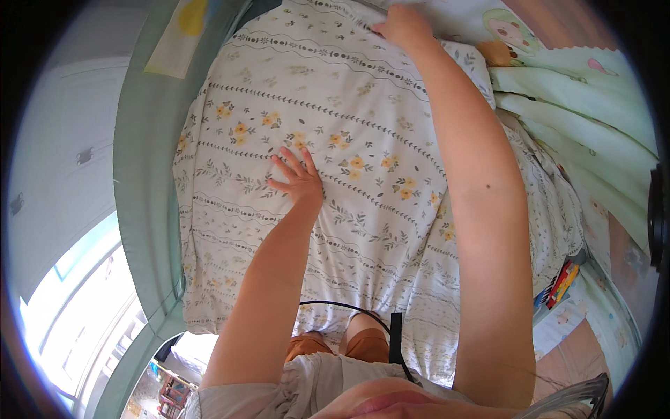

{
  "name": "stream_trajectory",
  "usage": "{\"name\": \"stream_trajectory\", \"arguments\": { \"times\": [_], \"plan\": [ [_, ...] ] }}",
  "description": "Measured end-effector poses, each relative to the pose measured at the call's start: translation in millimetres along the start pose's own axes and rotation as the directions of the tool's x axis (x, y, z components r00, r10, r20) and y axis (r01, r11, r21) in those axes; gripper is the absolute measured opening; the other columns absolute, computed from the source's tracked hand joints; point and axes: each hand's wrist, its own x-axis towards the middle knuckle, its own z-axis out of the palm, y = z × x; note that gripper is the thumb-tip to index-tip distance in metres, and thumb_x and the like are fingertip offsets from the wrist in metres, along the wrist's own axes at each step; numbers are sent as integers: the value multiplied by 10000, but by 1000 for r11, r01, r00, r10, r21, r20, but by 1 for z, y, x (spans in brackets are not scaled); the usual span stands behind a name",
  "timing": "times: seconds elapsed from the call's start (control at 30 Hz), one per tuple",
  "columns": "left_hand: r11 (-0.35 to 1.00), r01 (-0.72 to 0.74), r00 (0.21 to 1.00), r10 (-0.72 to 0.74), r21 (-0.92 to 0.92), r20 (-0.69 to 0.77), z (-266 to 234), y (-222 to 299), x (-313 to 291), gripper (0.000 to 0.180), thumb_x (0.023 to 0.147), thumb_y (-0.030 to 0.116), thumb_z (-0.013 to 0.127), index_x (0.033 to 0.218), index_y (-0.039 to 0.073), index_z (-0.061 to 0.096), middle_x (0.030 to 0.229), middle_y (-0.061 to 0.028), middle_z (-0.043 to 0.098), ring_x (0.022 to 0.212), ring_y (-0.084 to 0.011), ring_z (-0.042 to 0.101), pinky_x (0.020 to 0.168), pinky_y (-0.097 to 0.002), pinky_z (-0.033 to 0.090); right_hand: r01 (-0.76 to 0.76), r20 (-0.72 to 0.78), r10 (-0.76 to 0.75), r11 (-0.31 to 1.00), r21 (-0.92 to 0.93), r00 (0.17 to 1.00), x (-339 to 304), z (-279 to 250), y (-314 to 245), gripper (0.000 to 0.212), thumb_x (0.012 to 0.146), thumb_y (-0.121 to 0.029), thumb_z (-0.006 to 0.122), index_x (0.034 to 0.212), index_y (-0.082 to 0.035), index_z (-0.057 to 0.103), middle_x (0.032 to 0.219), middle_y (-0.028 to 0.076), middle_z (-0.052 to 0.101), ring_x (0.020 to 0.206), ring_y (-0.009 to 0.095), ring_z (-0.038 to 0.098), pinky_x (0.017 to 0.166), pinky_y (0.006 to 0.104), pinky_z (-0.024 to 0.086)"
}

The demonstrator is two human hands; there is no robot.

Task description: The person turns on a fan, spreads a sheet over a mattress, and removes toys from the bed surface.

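Leaning over this flowered quilt (pixel 335 112) right now; it's spread out right under me, between a green cloth panel (pixel 143 160) and a pale green curtain (pixel 565 105). What worries me, going left to right: the quilt's left edge sits close to that panel, so a hard pull rightward could leave that side short. My left hand (pixel 301 185) is palm down in the middle, fingers fanned wide, gripping nothing. Too much weight there would probably pin the cloth, and any tug from the far end would just make creases. The black cable (pixel 342 303) loops by my lap and could snag an arm if I twist. My right hand (pixel 408 26) is way out at the far edge, so overreaching might tip me off balance.

Stuff I can't make out, same order: the window (pixel 77 279) is blown out white. My knees only half show past my shirt (pixel 321 373). My right hand's fingers are blurry, so I can't tell if they're pinching cloth or just resting. No idea if the rumpled flowered cloth (pixel 548 202) beyond my right arm is the same quilt. Those red and yellow things (pixel 562 285)? Too small, sorry.
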Motion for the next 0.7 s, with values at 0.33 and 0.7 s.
{"name": "stream_trajectory", "arguments": {
  "times": [0.33, 0.7],
  "plan": [
    [999, 49, 998, -49, 10, 35, 6, 3, -3, 728, 946, 154, 467, 1525, 90, 31, 1547, -283, -42, 1412, -497, 27, 931, -802, 217, 804, 354, -817, 548, 231, 455, -303, 77, -38, 167, 841, -266, 620, 853, -100, 621, 827, 63, 626, 789, 241, 642, 637, 393, 522],
    [992, 81, 995, -75, -99, 60, 17, -12, -3, 646, 972, 248, 376, 1527, 119, 70, 1563, -233, 1, 1433, -412, 61, 940, -806, 204, 29, 409, -384, 758, 652, 828, -226, 93, -166, 637, 781, -482, 691, 1175, 9, 587, 1054, 189, 659, 967, 341, 639, 842, 410, 499]
  ]
}}
